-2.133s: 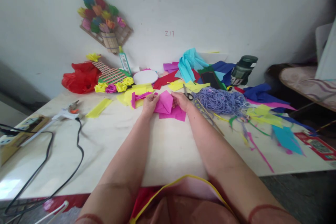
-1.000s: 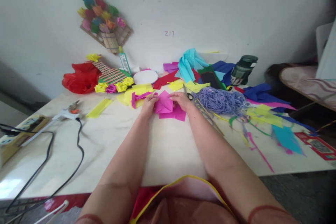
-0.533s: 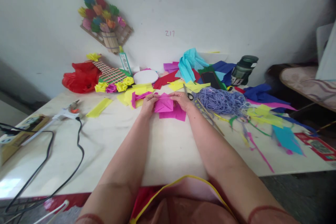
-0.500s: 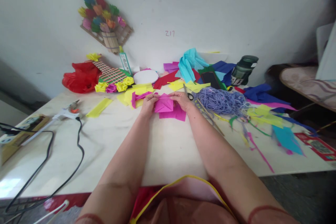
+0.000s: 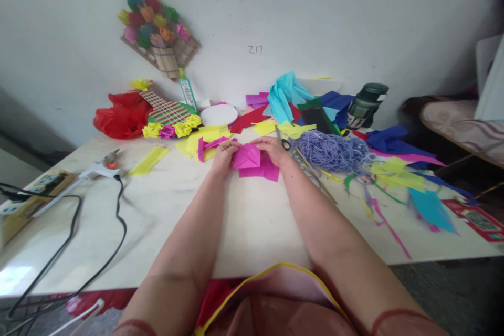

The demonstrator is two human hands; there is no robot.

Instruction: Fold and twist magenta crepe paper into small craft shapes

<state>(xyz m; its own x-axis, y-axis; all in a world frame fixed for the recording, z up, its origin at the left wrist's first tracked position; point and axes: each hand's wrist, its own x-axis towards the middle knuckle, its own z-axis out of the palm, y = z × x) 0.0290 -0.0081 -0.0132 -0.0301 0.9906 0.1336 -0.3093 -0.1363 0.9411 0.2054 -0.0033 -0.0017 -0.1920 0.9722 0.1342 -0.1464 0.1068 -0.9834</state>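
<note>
A creased square of magenta crepe paper (image 5: 247, 156) is stretched between my two hands over the table. My left hand (image 5: 225, 156) pinches its left edge, and my right hand (image 5: 272, 149) pinches its upper right corner. Beneath it lies another magenta paper piece (image 5: 260, 172), partly covered. Just behind my left hand are a folded magenta strip (image 5: 208, 146) and yellow paper sheets (image 5: 192, 147). Scissors (image 5: 284, 143) lie right beside my right hand, close to a tangle of purple string (image 5: 333, 151).
A glue gun (image 5: 103, 168) with black cable and a power strip (image 5: 35, 194) occupy the left side. Along the wall are a red plastic bag (image 5: 120, 118), a flower-trimmed stick craft (image 5: 167, 107), a glue bottle (image 5: 187, 92), a white disc (image 5: 219, 114) and a dark green bottle (image 5: 367, 105).
Both hands keep their pinch on the magenta paper, which has shifted very slightly to the right. Everything else on the table looks the same.
</note>
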